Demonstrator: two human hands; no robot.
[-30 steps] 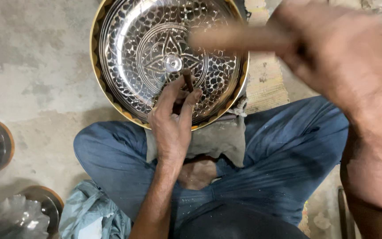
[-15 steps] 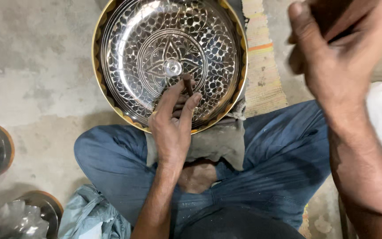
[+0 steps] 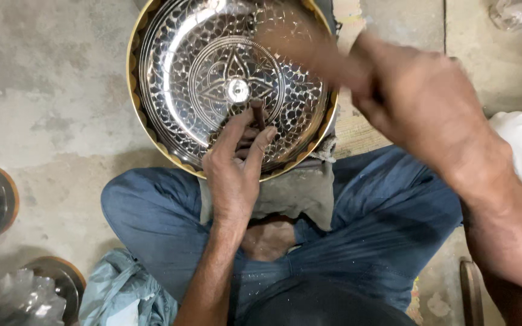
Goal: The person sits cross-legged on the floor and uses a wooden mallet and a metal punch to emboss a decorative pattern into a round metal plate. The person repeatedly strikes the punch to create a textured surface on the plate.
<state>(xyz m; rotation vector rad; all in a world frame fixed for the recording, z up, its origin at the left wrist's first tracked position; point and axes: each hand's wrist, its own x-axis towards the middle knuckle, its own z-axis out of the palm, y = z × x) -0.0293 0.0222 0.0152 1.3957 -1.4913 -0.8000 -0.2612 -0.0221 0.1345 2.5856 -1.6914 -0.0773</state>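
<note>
Tray [image 3: 182, 78] at 12 o'clock on my lap | left hand [image 3: 234, 175] grip clamped on punch [image 3: 257, 115], unmoved | right hand [image 3: 418, 102] grip closed on blurred mallet [image 3: 309, 51], now swung down from raised position: strike under way.

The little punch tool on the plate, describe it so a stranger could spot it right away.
Find the big round engraved metal plate with a gold rim. Just below its shiny centre boss, the left hand pinches a short dark rod upright on the pattern: the only dull, brownish thing on that bright surface.

Single head-worn view, looking steeply down, close over lap and engraved metal plate [image 3: 170, 78]
</note>
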